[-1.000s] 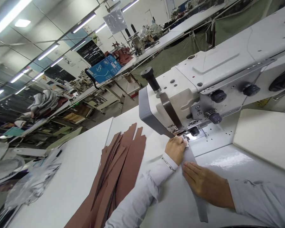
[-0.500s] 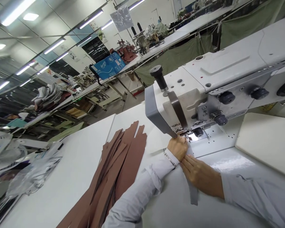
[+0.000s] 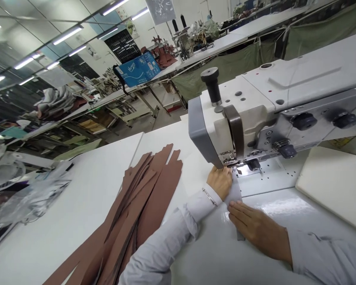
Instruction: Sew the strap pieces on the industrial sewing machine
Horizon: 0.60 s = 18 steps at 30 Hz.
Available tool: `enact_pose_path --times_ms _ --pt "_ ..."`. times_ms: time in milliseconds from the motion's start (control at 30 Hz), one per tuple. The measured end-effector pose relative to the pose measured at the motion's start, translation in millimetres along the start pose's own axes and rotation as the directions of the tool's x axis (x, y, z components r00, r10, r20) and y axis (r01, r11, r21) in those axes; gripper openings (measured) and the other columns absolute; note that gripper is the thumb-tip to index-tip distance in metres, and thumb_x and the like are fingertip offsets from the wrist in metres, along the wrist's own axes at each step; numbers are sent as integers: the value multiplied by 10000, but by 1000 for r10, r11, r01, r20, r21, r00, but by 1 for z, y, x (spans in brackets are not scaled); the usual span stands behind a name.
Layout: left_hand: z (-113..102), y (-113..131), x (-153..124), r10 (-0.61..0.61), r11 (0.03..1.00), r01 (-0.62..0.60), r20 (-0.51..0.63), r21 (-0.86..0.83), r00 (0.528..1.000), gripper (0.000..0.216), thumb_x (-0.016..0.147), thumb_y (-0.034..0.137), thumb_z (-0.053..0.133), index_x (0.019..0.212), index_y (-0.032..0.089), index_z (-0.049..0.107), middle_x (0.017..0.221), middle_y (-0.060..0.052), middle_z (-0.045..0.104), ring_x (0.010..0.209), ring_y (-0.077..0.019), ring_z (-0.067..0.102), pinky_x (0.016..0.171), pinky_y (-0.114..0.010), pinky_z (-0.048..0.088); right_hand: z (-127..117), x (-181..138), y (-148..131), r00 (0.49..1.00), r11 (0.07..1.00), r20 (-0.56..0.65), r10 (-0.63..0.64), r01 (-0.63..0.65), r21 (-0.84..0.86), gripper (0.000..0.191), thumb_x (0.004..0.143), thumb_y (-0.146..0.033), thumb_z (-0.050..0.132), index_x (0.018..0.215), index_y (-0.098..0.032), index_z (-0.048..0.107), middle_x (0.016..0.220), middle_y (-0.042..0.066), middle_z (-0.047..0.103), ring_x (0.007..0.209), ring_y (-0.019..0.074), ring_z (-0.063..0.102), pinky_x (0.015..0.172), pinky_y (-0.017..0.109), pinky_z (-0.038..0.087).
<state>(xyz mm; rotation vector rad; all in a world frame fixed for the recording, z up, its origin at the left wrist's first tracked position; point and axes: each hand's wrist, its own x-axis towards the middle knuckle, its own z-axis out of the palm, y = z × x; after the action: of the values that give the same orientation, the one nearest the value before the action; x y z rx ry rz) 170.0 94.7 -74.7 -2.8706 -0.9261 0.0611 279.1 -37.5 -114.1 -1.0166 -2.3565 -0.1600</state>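
A pale grey strip of material (image 3: 235, 191) lies on the bed of a white sewing machine (image 3: 225, 122), running toward the needle area. My left hand (image 3: 220, 183) is closed on the strip's left edge right beside the presser foot, its fingertips partly hidden under the machine head. Lower down, my right hand (image 3: 258, 229) rests over the strip with fingers stretched out together and lying flat. The strip's tail pokes out below those fingers. Left of my arms lies a stack of long brown cut pieces (image 3: 154, 190), fanned on the white table (image 3: 86, 190).
A cream board (image 3: 335, 186) sits right of the machine bed. Clear plastic bags (image 3: 35, 198) lie at the table's far left. Across the aisle, a blue box (image 3: 139, 70) and other sewing machines stand on long benches.
The strip has slid toward the needle, leaving a shorter tail. My right hand has parted from my left and now lies flatter. The camera view has shifted slightly.
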Motion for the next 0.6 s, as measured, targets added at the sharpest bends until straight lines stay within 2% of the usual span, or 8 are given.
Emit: enact_pose_path --times_ms 133,233,333,467,600 --pt "-2 4 -5 -60 995 63 37 -82 997 188 862 193 483 996 103 580 1008 -117 603 950 -227 573 882 -399 424 4 7 9 999 999 27 -27 28 -44 325 814 0 382 1075 -23 575 1100 190 604 1111 262 531 949 407 471" --pt "0 9 -15 -74 980 74 8 -184 997 274 832 278 566 1040 99 574 1164 -126 555 1116 -248 489 946 -371 416 4 11 16 998 998 47 -36 39 -50 357 814 16 352 1108 -15 554 1071 195 609 1126 259 519 939 402 477" --pt "6 11 -18 -104 969 98 -16 -229 994 283 837 250 566 1072 93 573 1222 -109 534 1175 -232 444 1008 -322 385 3 12 21 998 998 22 -51 52 -21 356 820 15 330 1090 -21 560 1051 186 613 1118 251 523 934 401 480" --pt "11 4 -10 -154 960 156 27 -233 988 267 854 233 538 1091 116 576 1190 -87 561 1087 -210 512 947 -307 436 7 13 25 998 998 -20 -56 56 1 308 830 9 346 1024 -27 582 1036 178 619 1083 244 545 930 400 482" --pt "11 -5 0 -186 956 202 96 -214 978 240 862 224 513 1076 138 582 997 -81 633 1022 -209 555 863 -317 472 11 20 31 998 999 -43 -46 45 -24 291 825 8 359 1006 -7 587 1025 195 620 1045 254 566 912 397 492"
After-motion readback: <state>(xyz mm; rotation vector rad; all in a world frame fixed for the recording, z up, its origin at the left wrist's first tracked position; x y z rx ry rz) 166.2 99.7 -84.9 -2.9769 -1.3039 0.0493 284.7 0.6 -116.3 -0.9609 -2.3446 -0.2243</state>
